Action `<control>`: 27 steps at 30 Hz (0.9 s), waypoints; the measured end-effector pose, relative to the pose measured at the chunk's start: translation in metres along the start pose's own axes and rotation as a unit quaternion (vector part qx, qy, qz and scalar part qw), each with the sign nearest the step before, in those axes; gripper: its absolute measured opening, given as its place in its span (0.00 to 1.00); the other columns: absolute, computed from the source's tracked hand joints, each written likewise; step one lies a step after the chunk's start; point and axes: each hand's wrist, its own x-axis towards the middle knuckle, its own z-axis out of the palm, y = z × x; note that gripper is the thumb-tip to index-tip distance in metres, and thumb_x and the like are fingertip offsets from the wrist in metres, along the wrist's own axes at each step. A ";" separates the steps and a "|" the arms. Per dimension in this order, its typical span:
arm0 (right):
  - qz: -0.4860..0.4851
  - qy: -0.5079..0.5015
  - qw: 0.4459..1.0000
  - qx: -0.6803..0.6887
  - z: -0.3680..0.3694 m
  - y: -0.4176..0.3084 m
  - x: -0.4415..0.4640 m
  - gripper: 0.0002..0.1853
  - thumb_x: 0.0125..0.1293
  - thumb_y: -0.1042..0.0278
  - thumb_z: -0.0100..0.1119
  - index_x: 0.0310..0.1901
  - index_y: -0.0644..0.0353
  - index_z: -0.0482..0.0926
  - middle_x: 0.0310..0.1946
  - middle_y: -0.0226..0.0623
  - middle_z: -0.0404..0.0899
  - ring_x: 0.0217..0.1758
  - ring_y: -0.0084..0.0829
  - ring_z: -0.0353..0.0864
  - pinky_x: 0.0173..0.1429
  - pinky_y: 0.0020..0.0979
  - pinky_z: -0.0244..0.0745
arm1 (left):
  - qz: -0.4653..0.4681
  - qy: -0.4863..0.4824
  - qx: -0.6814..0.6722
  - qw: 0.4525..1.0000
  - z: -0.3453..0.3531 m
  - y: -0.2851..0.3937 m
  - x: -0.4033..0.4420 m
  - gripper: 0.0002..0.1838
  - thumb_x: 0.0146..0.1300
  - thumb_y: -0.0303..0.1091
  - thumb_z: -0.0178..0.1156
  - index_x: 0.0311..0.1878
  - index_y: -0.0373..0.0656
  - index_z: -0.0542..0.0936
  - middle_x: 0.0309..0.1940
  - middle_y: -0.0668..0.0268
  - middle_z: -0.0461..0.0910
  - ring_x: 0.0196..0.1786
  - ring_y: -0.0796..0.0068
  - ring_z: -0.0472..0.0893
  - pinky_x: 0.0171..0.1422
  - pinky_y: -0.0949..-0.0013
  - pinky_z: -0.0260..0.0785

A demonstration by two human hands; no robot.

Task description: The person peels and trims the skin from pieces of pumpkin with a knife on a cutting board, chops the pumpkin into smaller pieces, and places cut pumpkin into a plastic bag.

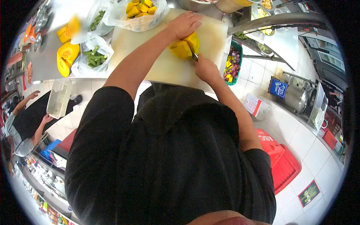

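Observation:
A piece of yellow pumpkin (181, 50) sits on the white cutting board (150, 71), with a knife (195, 56) sunk into its near right side. My right hand (207, 69) is closed round the knife's handle, just below the pumpkin. My left hand (185, 24) lies with its fingers stretched out at the far side of the pumpkin, above the blade; whether its palm presses on the knife or the pumpkin is hard to see.
Bags of cut pumpkin (141, 10) and green vegetables (94, 56) stand left of the board, beside a large pumpkin piece (67, 58). A green basket of scraps (233, 63) is at right. Another person holds a white basket (59, 98) at left.

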 end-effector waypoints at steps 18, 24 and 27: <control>-0.062 0.054 0.996 0.035 0.010 0.017 -0.004 0.14 0.71 0.65 0.49 0.51 0.64 0.76 0.44 0.58 0.86 0.49 0.59 0.87 0.55 0.57 0.80 | -0.028 0.010 -0.101 0.994 -0.077 0.091 -0.061 0.10 0.67 0.30 0.64 0.50 0.40 0.85 0.41 0.57 0.83 0.43 0.60 0.83 0.49 0.63 0.77; -0.055 0.075 0.993 0.079 -0.002 0.028 -0.058 0.13 0.73 0.62 0.51 0.50 0.63 0.76 0.41 0.58 0.86 0.46 0.59 0.86 0.53 0.60 0.78 | -0.106 0.096 -0.102 0.984 -0.091 0.110 -0.053 0.06 0.67 0.25 0.62 0.44 0.38 0.86 0.37 0.58 0.84 0.38 0.63 0.83 0.44 0.66 0.76; -0.031 0.072 0.991 0.111 -0.005 0.058 -0.108 0.13 0.72 0.61 0.54 0.48 0.62 0.75 0.37 0.58 0.85 0.43 0.60 0.85 0.51 0.60 0.78 | -0.090 0.113 -0.106 0.984 -0.089 0.126 -0.036 0.06 0.68 0.25 0.63 0.44 0.38 0.87 0.35 0.60 0.84 0.35 0.70 0.82 0.42 0.69 0.75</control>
